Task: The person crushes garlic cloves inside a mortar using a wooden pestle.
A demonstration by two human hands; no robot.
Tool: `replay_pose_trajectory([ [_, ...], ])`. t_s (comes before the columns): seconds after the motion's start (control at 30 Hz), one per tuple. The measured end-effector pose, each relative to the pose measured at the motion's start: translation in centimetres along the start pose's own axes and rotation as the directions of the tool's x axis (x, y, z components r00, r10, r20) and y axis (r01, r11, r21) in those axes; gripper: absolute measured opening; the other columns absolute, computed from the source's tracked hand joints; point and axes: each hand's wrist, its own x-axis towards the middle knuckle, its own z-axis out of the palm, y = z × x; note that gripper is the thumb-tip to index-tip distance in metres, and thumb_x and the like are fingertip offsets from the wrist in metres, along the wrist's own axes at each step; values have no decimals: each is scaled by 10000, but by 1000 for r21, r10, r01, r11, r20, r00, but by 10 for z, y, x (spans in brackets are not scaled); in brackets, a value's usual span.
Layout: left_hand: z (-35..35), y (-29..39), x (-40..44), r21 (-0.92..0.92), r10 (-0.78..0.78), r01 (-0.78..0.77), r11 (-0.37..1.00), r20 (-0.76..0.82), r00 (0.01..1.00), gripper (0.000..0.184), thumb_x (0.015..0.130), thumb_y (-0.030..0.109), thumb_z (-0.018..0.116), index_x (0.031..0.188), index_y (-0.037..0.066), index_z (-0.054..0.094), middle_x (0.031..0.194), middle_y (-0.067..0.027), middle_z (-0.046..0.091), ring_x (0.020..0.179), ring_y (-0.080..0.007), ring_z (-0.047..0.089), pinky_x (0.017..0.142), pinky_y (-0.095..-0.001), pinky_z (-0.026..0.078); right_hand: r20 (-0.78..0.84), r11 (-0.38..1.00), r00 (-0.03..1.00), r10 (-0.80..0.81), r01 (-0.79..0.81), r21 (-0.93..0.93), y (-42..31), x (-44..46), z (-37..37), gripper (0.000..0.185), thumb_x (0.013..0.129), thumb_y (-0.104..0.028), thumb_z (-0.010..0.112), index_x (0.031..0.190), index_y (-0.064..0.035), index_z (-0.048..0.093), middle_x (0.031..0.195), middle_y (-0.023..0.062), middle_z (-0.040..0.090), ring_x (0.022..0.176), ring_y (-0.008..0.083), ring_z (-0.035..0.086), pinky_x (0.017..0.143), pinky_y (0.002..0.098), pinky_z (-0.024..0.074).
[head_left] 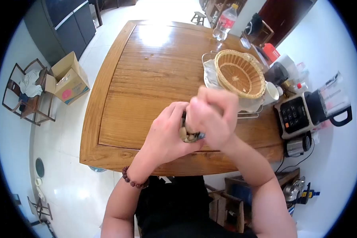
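Observation:
Both hands are together above the near edge of the wooden table (146, 79). My left hand (166, 133) wraps round a small container or packet (189, 136) that shows pale, nut-like pieces and dark patches. Its kind is mostly hidden by my fingers. My right hand (214, 117) is closed in a fist at the top of it, slightly blurred. What the right fingers grip is covered by the hand itself. A beaded bracelet (134, 179) circles my left wrist.
On the table's right side are a wicker basket (261, 85) on a wire rack, a plastic bottle (226, 23), a white mug (271, 93) and a blender (295, 114). A cardboard box (69, 79) and a wooden chair (35, 104) stand on the floor at left.

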Motion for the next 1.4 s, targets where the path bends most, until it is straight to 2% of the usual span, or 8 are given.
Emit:
replay_pose_trajectory([
  [0.27, 0, 2, -2, -9, 0, -1, 1000, -25, 1000, 713, 727, 290, 939, 1293, 22, 600, 1216, -191, 668, 1119, -404, 673, 949, -485, 569, -88, 996, 994, -63, 68, 52, -18, 9, 2, 358, 987, -73, 616, 651, -23, 500, 552, -29, 508, 513, 20, 424, 453, 251, 302],
  [0.43, -2, 4, -1, 12, -11, 11, 1000, -9, 1000, 708, 733, 297, 941, 1287, 21, 597, 1214, -187, 665, 1114, -399, 671, 952, -476, 565, 31, 983, 995, 100, -103, 153, 4, 13, 0, 359, 986, -72, 621, 653, -26, 496, 554, -28, 522, 501, 22, 435, 449, 244, 310],
  [0.6, -2, 5, -2, 18, -29, 29, 999, 0, 1000, 727, 733, 308, 941, 1299, 19, 589, 1219, -188, 663, 1121, -400, 670, 958, -478, 562, -46, 961, 999, -22, 34, 274, -13, 7, -5, 344, 980, -68, 617, 656, -31, 506, 562, -33, 517, 493, 43, 433, 456, 250, 319],
  [0.73, -1, 1, -2, 25, -11, 11, 1000, -3, 1000, 759, 738, 333, 944, 1322, 16, 577, 1231, -195, 663, 1130, -400, 671, 964, -473, 561, 117, 980, 981, -158, 170, -105, 9, 3, -1, 351, 1048, -20, 522, 707, -36, 438, 553, -2, 438, 464, 82, 381, 453, 281, 316],
  [0.8, -1, 6, -4, 19, -32, 32, 999, 16, 999, 759, 735, 332, 945, 1322, 18, 580, 1236, -195, 663, 1136, -400, 671, 968, -472, 560, -3, 988, 998, 62, -61, 140, 5, 7, -3, 327, 984, -57, 611, 671, -18, 524, 568, -20, 511, 519, 43, 433, 469, 260, 311],
  [1.03, -6, 14, -1, -17, -134, 134, 991, 13, 991, 973, 668, 349, 1015, 1439, 13, 525, 1329, -214, 663, 1240, -361, 667, 1049, -444, 539, -2, 926, 984, -177, 167, 339, -60, 8, -17, 346, 1025, -23, 506, 687, -40, 437, 549, 13, 477, 460, 73, 410, 458, 263, 328],
  [1.13, -12, 8, -3, -58, -28, 30, 998, 47, 998, 1203, 635, 470, 1038, 1519, -59, 417, 1383, -252, 618, 1296, -398, 632, 1092, -466, 528, 18, 933, 980, -199, 184, 309, -69, 3, -12, 343, 1014, -30, 521, 681, -47, 440, 549, 6, 479, 472, 60, 409, 463, 260, 327],
  [1.4, -13, 1, -7, -125, -66, 76, 989, 81, 995, 1179, 646, 404, 1044, 1524, -50, 401, 1394, -251, 612, 1313, -392, 623, 1125, -458, 507, 3, 999, 1000, -10, 10, 48, -23, 8, -7, 334, 999, -56, 578, 675, -27, 502, 559, -17, 513, 495, 32, 449, 455, 250, 339],
])
